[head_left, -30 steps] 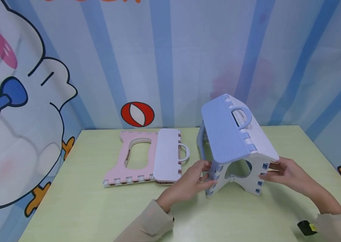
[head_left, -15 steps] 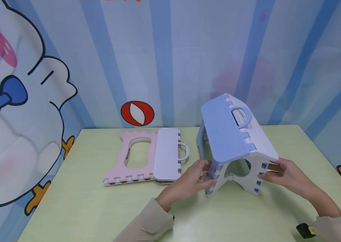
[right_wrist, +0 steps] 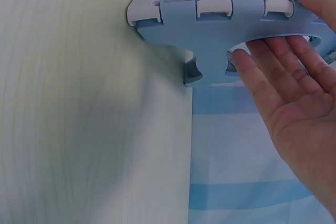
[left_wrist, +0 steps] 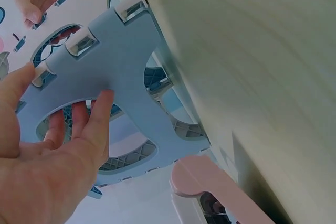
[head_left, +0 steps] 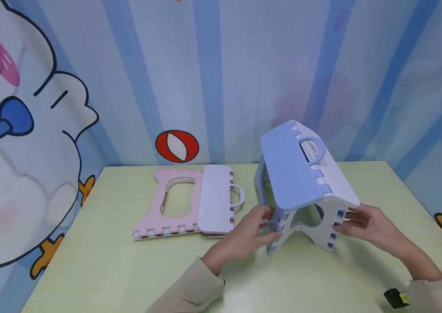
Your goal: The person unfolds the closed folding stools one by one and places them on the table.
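Note:
A blue and white folding stool [head_left: 291, 169] stands part-folded on the table, its seat peaked like a roof and a loop handle [head_left: 320, 150] at the ridge. My left hand [head_left: 246, 234] grips its near left leg; in the left wrist view the fingers hook into the oval opening of the blue leg panel [left_wrist: 123, 72], the thumb on the hinged edge. On the other side my right hand [head_left: 375, 228] grips the right leg, its fingers curled into the opening of that panel [right_wrist: 210, 40] and the thumb over the edge.
Left of the blue stool a pink and white folding stool [head_left: 217, 200] lies flat, its loop handle [head_left: 240, 195] pointing right. A striped cartoon curtain [head_left: 240, 87] hangs behind the pale table [head_left: 88, 261]. Near the right sleeve is a small black object [head_left: 396, 298].

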`<action>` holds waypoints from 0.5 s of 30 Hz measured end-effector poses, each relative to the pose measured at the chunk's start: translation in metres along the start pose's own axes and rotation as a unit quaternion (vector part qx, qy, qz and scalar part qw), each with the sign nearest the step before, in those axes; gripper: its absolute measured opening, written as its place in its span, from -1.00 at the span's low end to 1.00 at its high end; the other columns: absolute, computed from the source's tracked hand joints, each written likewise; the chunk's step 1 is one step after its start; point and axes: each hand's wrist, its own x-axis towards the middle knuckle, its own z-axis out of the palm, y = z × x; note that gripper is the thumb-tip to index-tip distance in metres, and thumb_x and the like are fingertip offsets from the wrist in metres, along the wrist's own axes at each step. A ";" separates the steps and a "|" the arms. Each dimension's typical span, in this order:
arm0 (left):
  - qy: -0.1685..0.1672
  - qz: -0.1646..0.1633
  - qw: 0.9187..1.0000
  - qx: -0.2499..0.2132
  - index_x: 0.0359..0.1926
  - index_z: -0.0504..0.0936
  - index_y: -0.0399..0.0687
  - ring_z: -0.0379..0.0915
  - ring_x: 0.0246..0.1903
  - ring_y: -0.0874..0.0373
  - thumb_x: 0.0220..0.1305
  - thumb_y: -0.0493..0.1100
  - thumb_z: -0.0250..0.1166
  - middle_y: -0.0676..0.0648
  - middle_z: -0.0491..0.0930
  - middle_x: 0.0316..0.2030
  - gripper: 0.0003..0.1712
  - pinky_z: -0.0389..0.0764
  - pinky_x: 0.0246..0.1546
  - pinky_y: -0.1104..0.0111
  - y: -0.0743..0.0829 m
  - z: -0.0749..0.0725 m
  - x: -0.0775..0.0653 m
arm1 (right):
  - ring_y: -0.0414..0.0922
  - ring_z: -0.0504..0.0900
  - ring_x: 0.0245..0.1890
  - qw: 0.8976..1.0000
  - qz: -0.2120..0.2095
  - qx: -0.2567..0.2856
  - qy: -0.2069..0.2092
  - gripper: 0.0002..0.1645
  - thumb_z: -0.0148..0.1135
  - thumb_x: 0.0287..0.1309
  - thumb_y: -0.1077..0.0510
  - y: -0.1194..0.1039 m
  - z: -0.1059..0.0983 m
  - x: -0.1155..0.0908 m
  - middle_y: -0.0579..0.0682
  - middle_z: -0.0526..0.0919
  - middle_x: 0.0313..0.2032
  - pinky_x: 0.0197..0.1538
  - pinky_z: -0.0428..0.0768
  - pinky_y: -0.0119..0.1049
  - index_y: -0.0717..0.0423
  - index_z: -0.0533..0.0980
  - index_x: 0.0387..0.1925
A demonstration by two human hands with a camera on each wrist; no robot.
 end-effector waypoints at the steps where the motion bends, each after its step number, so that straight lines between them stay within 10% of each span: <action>1: 0.001 -0.003 1.000 -0.001 0.32 0.27 -0.25 0.34 0.21 0.12 0.42 -0.12 0.27 -0.15 0.36 0.20 -0.41 0.46 0.22 0.33 0.001 -0.001 0.000 | -0.33 0.65 -0.05 1.000 0.003 -0.003 0.002 -0.36 0.27 0.22 0.45 0.000 0.000 0.000 -0.40 0.61 0.02 -0.13 0.68 -0.35 -0.11 0.45 0.25; 8: 0.014 -0.003 1.000 -0.004 0.33 0.27 -0.15 0.35 0.23 0.09 0.40 -0.08 0.30 -0.08 0.37 0.20 -0.39 0.43 0.24 0.35 0.000 -0.006 -0.004 | -0.37 0.62 -0.01 0.999 0.035 -0.031 0.017 -0.36 0.33 0.22 0.36 -0.004 -0.002 -0.006 -0.39 0.58 0.04 -0.07 0.65 -0.38 0.35 0.36 0.30; 15: 0.035 0.010 0.999 0.040 0.36 0.28 -0.20 0.32 0.28 -0.02 0.56 -0.04 0.06 -0.11 0.37 0.26 -0.49 0.41 0.28 0.28 0.002 -0.014 -0.009 | -0.38 0.60 0.04 0.998 0.045 -0.030 0.024 -0.43 0.30 0.25 0.36 -0.005 -0.011 -0.011 -0.37 0.58 0.06 -0.06 0.65 -0.39 0.31 0.37 0.26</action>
